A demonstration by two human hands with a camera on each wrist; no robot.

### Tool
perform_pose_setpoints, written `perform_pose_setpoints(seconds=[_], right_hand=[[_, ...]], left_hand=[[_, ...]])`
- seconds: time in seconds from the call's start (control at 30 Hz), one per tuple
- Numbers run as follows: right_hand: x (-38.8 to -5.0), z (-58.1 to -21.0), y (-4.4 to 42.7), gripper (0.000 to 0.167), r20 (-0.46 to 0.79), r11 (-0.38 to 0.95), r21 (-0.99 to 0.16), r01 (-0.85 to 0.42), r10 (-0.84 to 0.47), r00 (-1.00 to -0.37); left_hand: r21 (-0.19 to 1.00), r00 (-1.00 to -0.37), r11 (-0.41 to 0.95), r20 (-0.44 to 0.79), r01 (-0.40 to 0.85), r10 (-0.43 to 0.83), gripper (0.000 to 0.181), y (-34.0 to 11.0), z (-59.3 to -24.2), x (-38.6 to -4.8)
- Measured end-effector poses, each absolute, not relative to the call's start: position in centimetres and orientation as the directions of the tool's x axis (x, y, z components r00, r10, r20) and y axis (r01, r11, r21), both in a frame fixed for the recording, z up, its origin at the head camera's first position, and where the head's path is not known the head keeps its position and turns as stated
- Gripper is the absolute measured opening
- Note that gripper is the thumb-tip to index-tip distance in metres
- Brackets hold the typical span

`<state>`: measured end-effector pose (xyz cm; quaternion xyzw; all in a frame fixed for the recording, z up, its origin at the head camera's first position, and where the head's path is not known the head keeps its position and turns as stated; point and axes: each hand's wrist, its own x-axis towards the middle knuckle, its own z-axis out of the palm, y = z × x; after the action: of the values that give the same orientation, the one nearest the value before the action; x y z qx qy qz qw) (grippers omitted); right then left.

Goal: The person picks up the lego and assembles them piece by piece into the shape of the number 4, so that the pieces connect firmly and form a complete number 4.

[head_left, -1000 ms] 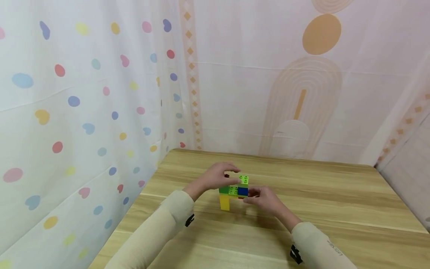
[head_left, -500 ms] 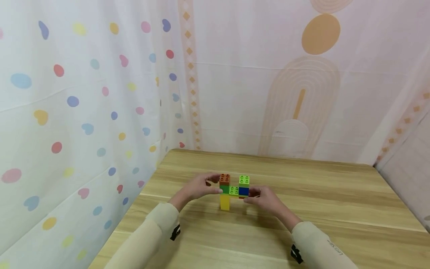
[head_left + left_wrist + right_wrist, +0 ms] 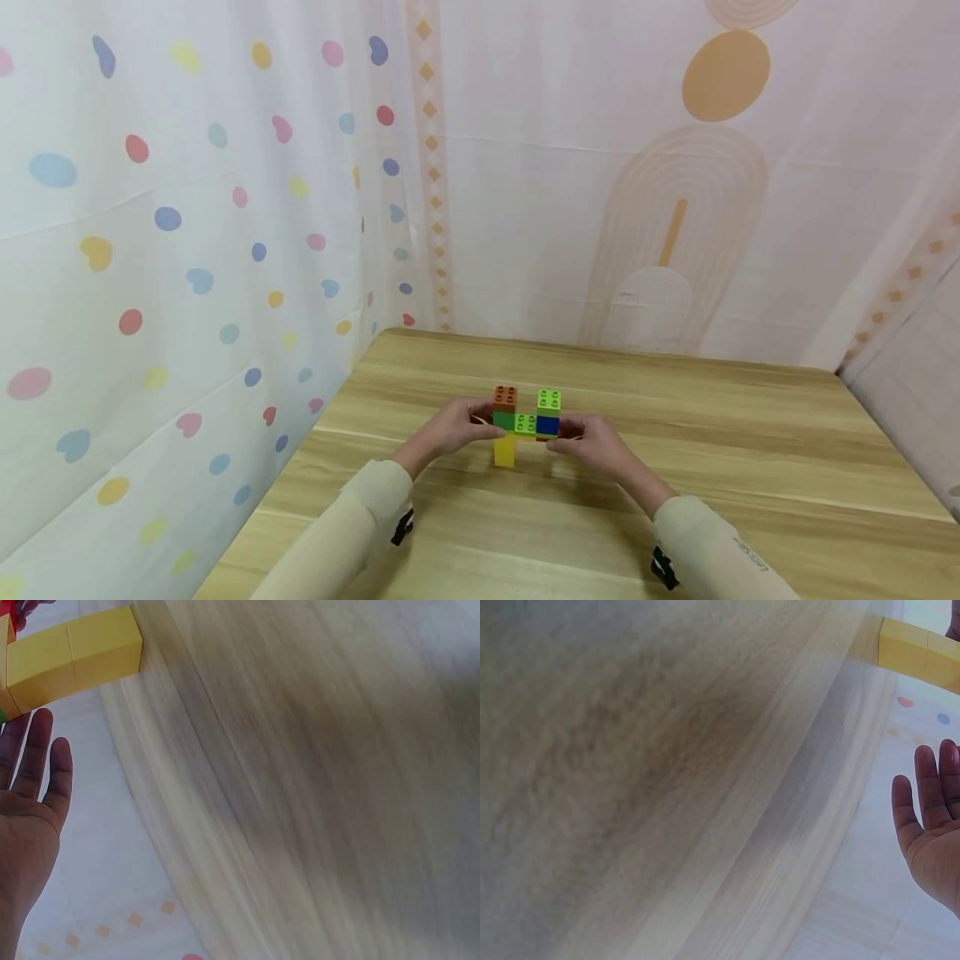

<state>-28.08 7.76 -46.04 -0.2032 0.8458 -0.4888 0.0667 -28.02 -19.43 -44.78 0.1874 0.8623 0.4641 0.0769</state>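
Note:
A small toy brick structure stands on the table in the head view. Its left column has yellow bricks [image 3: 505,451] below, then a green brick [image 3: 504,422] and a brown brick [image 3: 505,397] on top. A lime brick [image 3: 526,425] bridges to the right column, where a blue brick [image 3: 548,426] sits under another lime brick [image 3: 550,401]; part of a red brick shows beneath. My left hand [image 3: 453,427] holds the left column between thumb and fingers. On the right column's lower part, my right hand [image 3: 596,443] grips with thumb in front; its other fingertips are partly hidden.
The wooden table [image 3: 750,450] spreads around the structure. Behind it hangs a pale patterned curtain [image 3: 525,208], and a dotted curtain [image 3: 187,275] runs along the left side.
My left hand has come down from above the structure to its left side, uncovering the brown brick, and has closed on the left column. The right hand has kept its place.

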Motion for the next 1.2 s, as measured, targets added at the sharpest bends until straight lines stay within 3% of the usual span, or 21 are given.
perform_pose_setpoints(seconds=[0.33,0.93,1.2], right_hand=[[-28.16,-46.03,7.79,0.027,0.103,0.439,-0.844,-0.307,-0.429,-0.897],[-27.93,-45.56,7.66,0.026,0.108,0.47,-0.819,-0.328,-0.437,-0.893],[-27.66,-45.24,8.01,0.029,0.141,0.45,-0.814,-0.368,-0.46,-0.877]], left_hand=[[0.826,-0.913,0.506,0.026,0.249,0.406,0.029,-19.45,-44.64,-28.05],[0.793,-0.912,0.552,0.01,0.257,0.41,0.033,-19.54,-44.5,-28.28],[0.811,-0.914,0.512,0.067,0.284,0.4,0.031,-19.61,-44.99,-28.23]])
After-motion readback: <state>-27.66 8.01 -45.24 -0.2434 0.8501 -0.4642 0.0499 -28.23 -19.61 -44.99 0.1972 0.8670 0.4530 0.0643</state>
